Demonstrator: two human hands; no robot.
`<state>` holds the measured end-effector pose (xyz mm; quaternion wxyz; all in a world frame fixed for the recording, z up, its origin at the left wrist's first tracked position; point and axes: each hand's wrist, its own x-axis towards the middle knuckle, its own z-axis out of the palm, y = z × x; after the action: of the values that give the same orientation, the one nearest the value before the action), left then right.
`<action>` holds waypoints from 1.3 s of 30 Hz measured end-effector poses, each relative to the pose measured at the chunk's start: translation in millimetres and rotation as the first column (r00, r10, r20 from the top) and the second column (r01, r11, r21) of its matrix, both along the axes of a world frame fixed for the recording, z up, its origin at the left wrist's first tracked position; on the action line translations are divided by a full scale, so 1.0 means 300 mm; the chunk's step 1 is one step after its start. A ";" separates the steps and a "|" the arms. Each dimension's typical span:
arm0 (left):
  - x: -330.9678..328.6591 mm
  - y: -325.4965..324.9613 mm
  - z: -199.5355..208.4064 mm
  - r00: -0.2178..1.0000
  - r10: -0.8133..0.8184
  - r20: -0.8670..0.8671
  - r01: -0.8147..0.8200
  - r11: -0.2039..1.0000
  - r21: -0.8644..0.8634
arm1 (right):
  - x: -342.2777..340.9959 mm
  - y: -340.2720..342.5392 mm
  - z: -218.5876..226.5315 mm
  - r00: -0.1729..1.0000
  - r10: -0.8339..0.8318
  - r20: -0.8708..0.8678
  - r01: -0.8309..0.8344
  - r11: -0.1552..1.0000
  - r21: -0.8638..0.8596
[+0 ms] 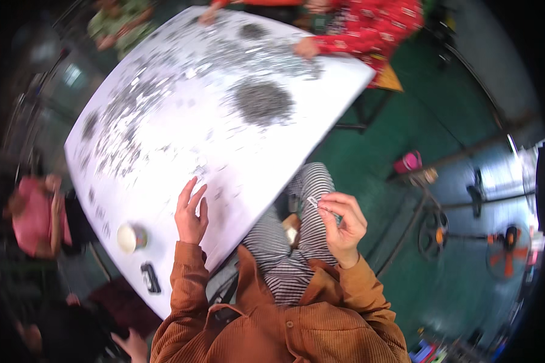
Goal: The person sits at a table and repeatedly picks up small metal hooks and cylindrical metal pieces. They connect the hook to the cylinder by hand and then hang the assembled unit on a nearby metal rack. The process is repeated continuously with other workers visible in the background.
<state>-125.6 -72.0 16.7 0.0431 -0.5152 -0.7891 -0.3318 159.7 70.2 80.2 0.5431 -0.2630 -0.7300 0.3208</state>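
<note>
Head view: R hand (345, 228) has thumb & fingertips pinched on small pale pc (312, 201), over striped trousers (317, 181), off white counter's (272, 151) edge. L hand (191, 226) half open, empty, over counter nr scattered shiny pcs (120, 148); dark pile (263, 101) farther back, cup (129, 238) to L.

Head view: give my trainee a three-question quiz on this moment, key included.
1. Which hand holds the small pale part?
2. True or false: the cup is on the table, apart from the left hand.
3. Where is the black object? A) on the floor; B) on the table, near the cup; C) on the person's lap.

Key: 1. The right hand, between its fingers. 2. True. 3. B.
</note>
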 end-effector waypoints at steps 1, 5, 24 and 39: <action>-0.052 -0.110 -0.030 0.995 0.092 0.038 -0.092 0.996 -0.001 | -0.084 -0.020 0.005 0.994 0.093 0.058 -0.095 0.995 0.017; -0.065 -0.381 -0.073 0.926 0.353 0.132 -0.357 0.934 0.008 | -0.264 -0.135 0.057 0.893 0.440 0.098 -0.411 0.884 -0.224; -0.105 0.017 -0.176 0.879 0.476 0.022 -0.467 0.871 -0.152 | -0.150 -0.144 -0.119 0.726 0.653 0.215 -0.588 0.752 -0.297; 0.355 0.153 0.068 0.190 -0.028 0.981 -0.254 0.964 0.077 | -0.166 0.046 -0.193 0.872 0.404 0.278 -0.358 0.912 -0.203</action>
<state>-19.1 -26.0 37.2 -0.3839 -0.1204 -0.6306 -0.6636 109.8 84.0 22.4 0.3254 -0.2000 -0.8192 0.4278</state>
